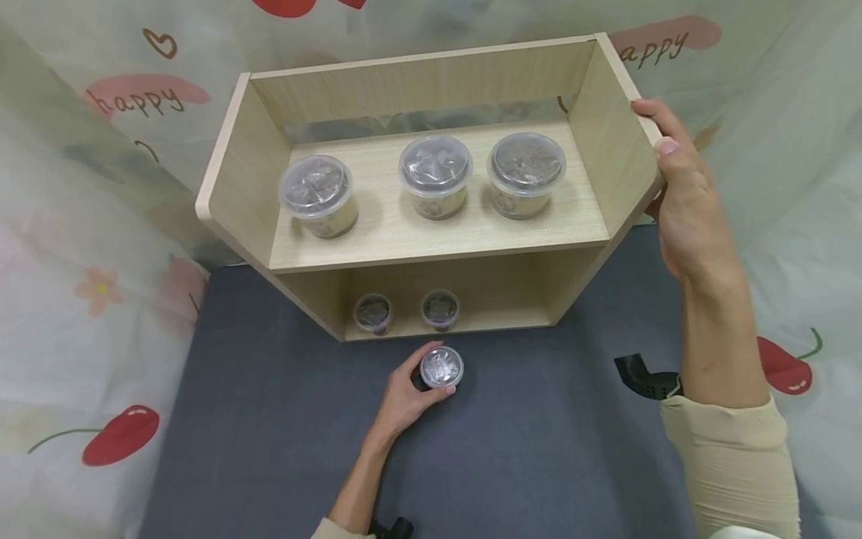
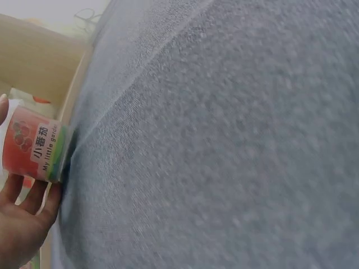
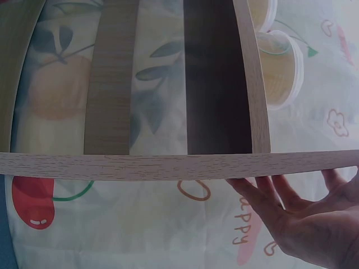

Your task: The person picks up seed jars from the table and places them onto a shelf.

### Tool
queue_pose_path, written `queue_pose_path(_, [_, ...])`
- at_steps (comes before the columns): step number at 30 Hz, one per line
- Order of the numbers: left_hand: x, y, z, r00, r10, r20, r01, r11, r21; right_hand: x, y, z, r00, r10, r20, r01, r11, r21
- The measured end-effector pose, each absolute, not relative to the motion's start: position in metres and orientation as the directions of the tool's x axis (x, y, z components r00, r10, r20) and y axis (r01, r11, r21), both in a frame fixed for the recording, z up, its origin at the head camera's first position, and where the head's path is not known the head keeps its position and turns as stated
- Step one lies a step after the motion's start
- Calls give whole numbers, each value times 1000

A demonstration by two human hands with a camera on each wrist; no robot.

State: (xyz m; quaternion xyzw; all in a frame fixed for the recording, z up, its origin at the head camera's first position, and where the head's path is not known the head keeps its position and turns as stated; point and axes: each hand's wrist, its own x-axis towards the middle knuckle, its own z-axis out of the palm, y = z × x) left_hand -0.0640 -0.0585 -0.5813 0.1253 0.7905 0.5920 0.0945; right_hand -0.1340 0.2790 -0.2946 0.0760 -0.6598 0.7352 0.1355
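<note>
In the head view my left hand (image 1: 404, 400) holds a small lidded cup (image 1: 441, 367) between thumb and fingers, just in front of the shelf's lower level. The left wrist view shows this cup's red label (image 2: 33, 140) with tomatoes pictured and "My little garden" printed on it; its base is close to the cloth. Up at the right, my right hand (image 1: 694, 195) grips the side panel of the light wooden shelf (image 1: 438, 258). From the right wrist view, its fingers (image 3: 255, 196) lie against the panel's outer side.
Three larger lidded tubs (image 1: 435, 176) stand on the upper board. Two small lidded cups (image 1: 373, 313) sit on the lower level, left of its middle. Dark grey cloth (image 1: 525, 434) covers the table. A printed curtain (image 1: 87, 299) hangs behind and at both sides.
</note>
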Motion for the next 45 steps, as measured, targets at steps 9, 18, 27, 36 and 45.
queue_pose_path(9, [-70,-42,-573,-935,352,48,135,226,965,-135,279,-295,-948,112,297,-309,-109,-945])
queue_pose_path(18, [-75,-29,-570,-927,364,89,179,222,958,-136,276,-295,-951,110,288,-298,-95,-950])
queue_pose_path(27, [-78,-12,-565,-928,366,62,139,190,972,-138,278,-298,-948,95,303,-315,-156,-936])
queue_pose_path(36, [-83,4,-559,-934,353,46,115,179,977,-136,279,-297,-950,105,294,-308,-166,-937])
queue_pose_path(45, [-92,21,-559,-929,361,77,141,156,978,-136,279,-297,-950,111,291,-306,-166,-937])
